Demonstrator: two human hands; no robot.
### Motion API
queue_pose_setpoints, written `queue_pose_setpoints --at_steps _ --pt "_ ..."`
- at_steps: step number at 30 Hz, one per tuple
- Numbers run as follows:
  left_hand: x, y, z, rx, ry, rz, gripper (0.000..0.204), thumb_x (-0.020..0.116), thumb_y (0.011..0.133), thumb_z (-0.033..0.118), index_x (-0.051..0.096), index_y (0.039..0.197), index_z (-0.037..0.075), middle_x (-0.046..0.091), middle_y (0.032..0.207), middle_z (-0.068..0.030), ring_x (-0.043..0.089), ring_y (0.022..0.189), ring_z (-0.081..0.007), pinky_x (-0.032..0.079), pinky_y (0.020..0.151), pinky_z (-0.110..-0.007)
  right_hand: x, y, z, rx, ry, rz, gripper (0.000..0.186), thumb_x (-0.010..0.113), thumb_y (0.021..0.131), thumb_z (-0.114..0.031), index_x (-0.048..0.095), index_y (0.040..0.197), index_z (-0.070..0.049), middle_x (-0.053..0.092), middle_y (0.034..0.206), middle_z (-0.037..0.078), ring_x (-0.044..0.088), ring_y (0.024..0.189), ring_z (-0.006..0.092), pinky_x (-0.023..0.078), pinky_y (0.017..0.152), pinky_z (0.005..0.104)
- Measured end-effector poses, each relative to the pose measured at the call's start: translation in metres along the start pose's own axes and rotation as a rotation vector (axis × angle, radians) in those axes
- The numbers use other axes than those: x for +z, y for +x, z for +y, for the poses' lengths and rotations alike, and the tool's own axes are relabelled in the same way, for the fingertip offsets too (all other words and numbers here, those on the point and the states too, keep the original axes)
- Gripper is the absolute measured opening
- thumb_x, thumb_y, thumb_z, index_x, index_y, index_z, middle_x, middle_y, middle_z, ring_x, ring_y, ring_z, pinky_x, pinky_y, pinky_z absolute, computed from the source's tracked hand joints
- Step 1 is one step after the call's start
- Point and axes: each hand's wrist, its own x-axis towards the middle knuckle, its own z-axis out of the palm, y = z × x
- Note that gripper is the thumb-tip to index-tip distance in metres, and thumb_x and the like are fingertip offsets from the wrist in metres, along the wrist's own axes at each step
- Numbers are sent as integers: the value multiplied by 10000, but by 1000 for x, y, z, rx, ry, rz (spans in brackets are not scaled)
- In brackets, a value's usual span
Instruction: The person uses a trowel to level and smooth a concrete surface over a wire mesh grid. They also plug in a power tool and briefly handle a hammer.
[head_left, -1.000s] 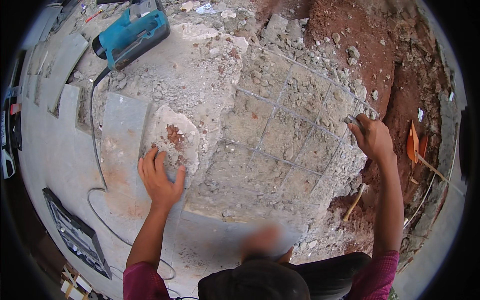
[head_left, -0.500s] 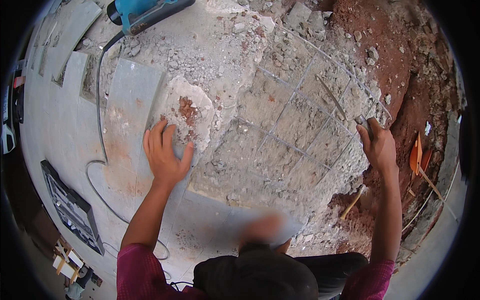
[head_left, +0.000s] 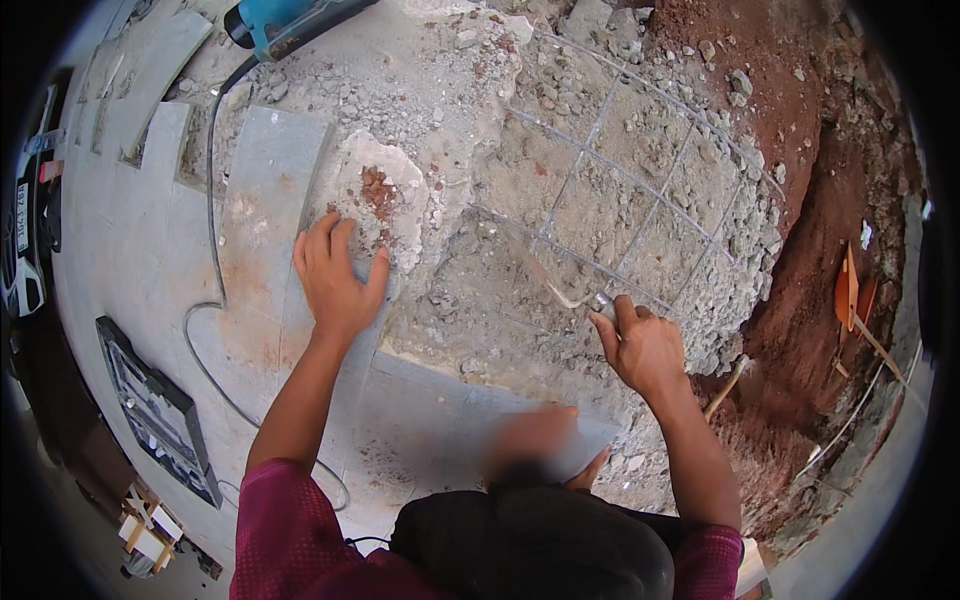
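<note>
Tiled floor (head_left: pixel 100 240): grey paving at left and below, a firm, level base that likely explains why the bulkier gear lies on it.
Concrete bed (head_left: pixel 603 212): rough and broken, between paving and soil, spread in front of the person within reach of both hands.
Red soil (head_left: pixel 720 40): exposed along the right, beyond the concrete's ragged edge.
Metal mesh (head_left: pixel 584 147): crossing bars lie partly sunk in the concrete bed, which probably keeps them from shifting.
Slab (head_left: pixel 275 160): grey and flat, just beyond the left hand.
Tool case (head_left: pixel 160 415): open at lower left, apart from the rubble, perhaps to spare its contents the grit.
Power tool (head_left: pixel 290 22): teal, cut off at the top edge; its cable (head_left: pixel 212 200) loops across the paving, well left of the right hand.
Left hand (head_left: pixel 342 285): spread, palm down, holding nothing, by the slab's edge; it seems to prop the leaning body, though firm contact is unclear.
Right hand (head_left: pixel 645 348): wrapped around a handle, thumb near the metal collar, apparently for steering.
Hand tool (head_left: pixel 601 301): juts leftward from that grip over the lower concrete; its thin blade is blurred, so I cannot tell whether it touches.
</note>
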Motion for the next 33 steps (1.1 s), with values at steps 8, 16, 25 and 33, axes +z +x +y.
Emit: queue_pose_setpoints --at_steps 8,16,25,33 --pt "5 -9 1 9 -33 62 497 736 882 291 596 1287 37 581 1352 -185 513 1306 -384 295 1186 -572 30 1 -19 -176 -61 -228 536 479 1063 -564 661 1105 -62 739 784 211 759 768 396 593 674 524" --pt "6 -10 -1 -3 -49 93 477 738 886 298 606 1266 41 590 1323 -169 541 1276 -366 301 1193 -576 63 -48 -34 -168 -12 -177 528 524 1044 -559 658 1078 -50 734 822 247 746 743 438 599 681 534" --pt "9 -8 -3 -14 -38 99 478 731 881 319 613 1247 34 579 1307 -184 532 1268 -365 295 1196 -583 37 -28 -32 -138 101 -51 508 551 1034 -551 659 1022 -55 715 738 234 719 725 458 564 655 547" --pt "12 -14 -1 -8 -62 115 456 741 887 308 614 1244 53 600 1292 -145 545 1264 -343 302 1194 -573 9 -54 26 -101 -112 -246 488 584 1023 -525 679 1009 -46 712 725 227 728 740 447 576 692 537"
